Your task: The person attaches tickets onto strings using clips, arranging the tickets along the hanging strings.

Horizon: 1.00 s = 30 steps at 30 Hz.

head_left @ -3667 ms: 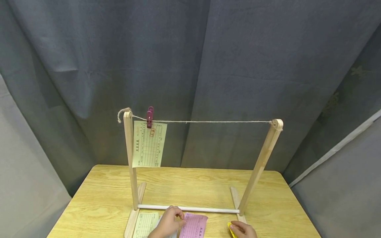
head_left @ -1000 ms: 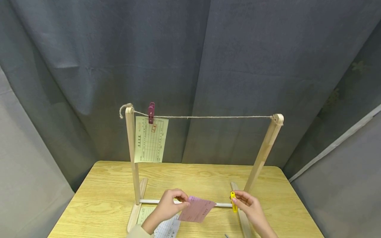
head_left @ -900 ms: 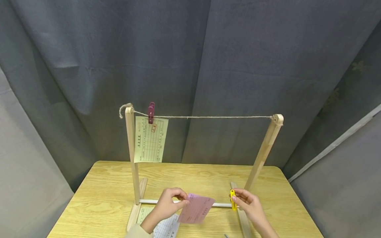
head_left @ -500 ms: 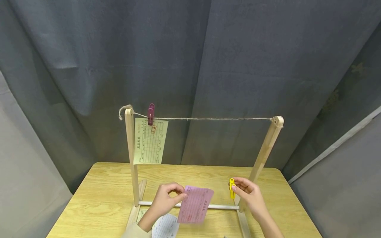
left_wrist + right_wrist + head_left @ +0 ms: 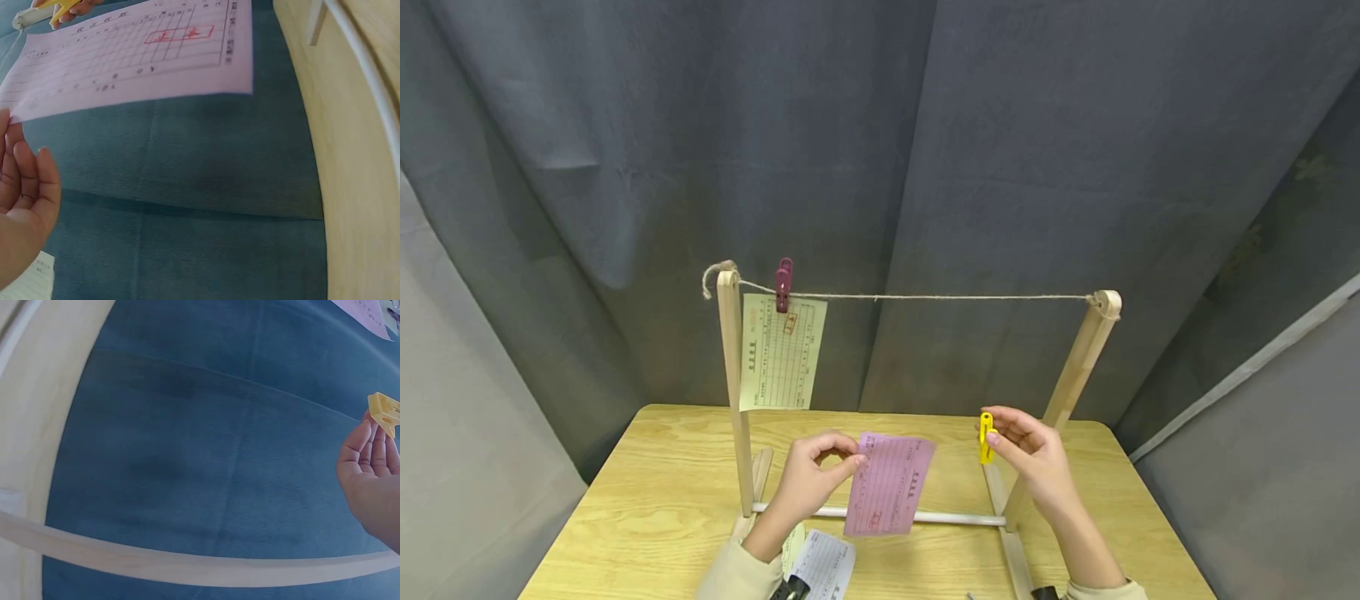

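My left hand pinches the upper left edge of a pink printed slip, which hangs in the air in front of the white crossbar. Its red stamp shows in the left wrist view on the pink slip. To the right, my right hand holds a yellow clothespin upright between thumb and fingers, at about the slip's height. Above both hands a string runs between two wooden posts. A purple clothespin fastens a pale green slip to its left end.
On the table, a white slip and a pale green slip lie by my left forearm. The frame's right post rises close behind my right hand. The white crossbar joins the frame's feet. Grey curtains hang behind.
My left hand has lifted the pink slip off the table and raised it upright. My right hand has risen with the yellow clothespin. The purple clothespin and hanging slip stay put.
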Available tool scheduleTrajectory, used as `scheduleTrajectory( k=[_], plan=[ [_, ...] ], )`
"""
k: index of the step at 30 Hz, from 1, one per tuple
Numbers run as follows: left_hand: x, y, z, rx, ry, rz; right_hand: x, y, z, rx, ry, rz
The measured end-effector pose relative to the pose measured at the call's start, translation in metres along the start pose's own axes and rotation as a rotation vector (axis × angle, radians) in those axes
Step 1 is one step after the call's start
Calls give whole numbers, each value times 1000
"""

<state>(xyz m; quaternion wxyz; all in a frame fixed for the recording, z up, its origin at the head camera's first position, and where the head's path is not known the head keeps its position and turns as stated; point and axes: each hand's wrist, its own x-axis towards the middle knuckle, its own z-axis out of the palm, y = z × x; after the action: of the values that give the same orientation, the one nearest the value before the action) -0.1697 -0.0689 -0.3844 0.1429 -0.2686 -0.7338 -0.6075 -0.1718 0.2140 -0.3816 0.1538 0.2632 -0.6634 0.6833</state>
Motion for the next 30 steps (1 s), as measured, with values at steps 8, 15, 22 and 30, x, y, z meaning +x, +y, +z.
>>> scheduleTrajectory(
  k=[8,15,22,30],
  plan=[
    [11,-5,-3,-68,93,84,15,-14,3,38,-20,-42],
    [22,-15,-6,-123,149,127,33,-28,7,23,-35,-80],
    [30,-8,-11,-167,203,99,49,-43,13,16,-47,-99],
    [42,3,-18,-217,274,54,66,-57,21,34,-29,-111]
  ],
)
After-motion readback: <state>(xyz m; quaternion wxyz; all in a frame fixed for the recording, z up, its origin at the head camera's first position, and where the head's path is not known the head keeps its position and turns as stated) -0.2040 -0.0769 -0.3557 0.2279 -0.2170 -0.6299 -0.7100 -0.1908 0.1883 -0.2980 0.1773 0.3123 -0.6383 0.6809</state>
